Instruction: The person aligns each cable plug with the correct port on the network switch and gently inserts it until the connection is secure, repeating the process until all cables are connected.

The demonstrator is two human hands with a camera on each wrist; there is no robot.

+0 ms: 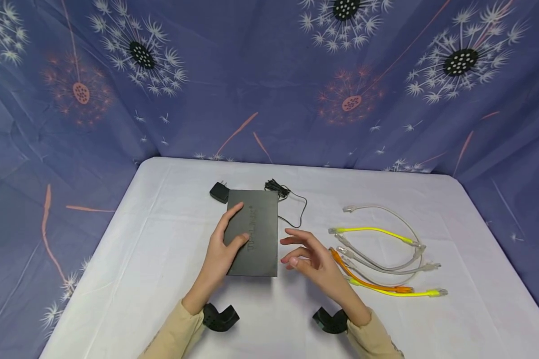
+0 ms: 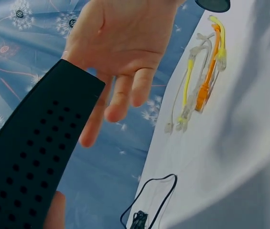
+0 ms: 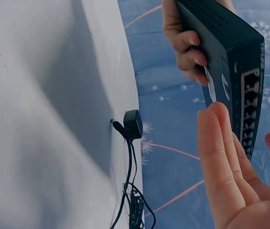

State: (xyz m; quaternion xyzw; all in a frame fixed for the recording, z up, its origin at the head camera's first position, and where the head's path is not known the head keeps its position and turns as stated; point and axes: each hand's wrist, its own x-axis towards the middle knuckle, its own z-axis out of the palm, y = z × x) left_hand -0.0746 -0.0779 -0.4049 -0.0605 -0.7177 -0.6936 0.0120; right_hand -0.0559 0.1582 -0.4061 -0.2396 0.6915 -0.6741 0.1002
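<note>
My left hand (image 1: 222, 249) holds a dark network switch (image 1: 262, 234) by its left edge, thumb across the lettered top. In the right wrist view, curled fingers (image 3: 187, 52) grip the switch (image 3: 221, 43) from beneath, and a row of ports shows along one side. It looks raised off the table there. To the right of the switch is my right hand (image 1: 314, 259), apart from it and holding nothing, its fingers loosely bent. The left wrist view shows that palm (image 2: 125, 38) behind the vented side of the switch (image 2: 44, 148).
Behind the switch lie a black power adapter (image 1: 219, 192) and its bundled cord (image 1: 276, 187). Several network cables, including a yellow one (image 1: 373, 229) and an orange one (image 1: 355, 274), lie on the white table (image 1: 130, 249) at right. A patterned blue cloth (image 1: 251, 75) hangs behind.
</note>
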